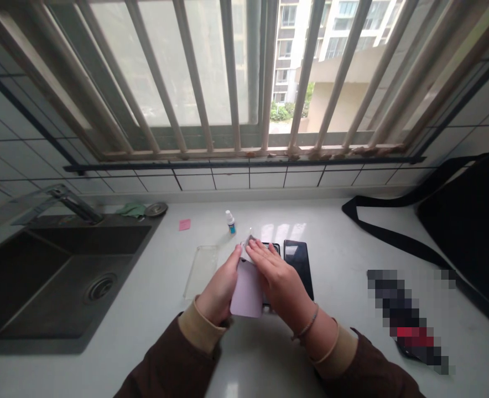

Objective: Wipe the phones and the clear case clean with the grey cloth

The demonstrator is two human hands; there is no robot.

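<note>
Left hand (219, 290) grips the lilac phone (248, 290) by its edge; right hand (280, 279) lies flat, fingers (256, 250) together, pressing its far end above the tabletop (344, 249).

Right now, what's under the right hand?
The right hand lies flat on a pale lilac sheet, which the left hand grips by its edge. A dark phone peeks out beyond the fingers; most of it is covered. A second phone lies alongside.

A single head-worn camera looks forward and down from close above the white countertop (344, 243), facing the barred window (244, 77) at the far side.
</note>
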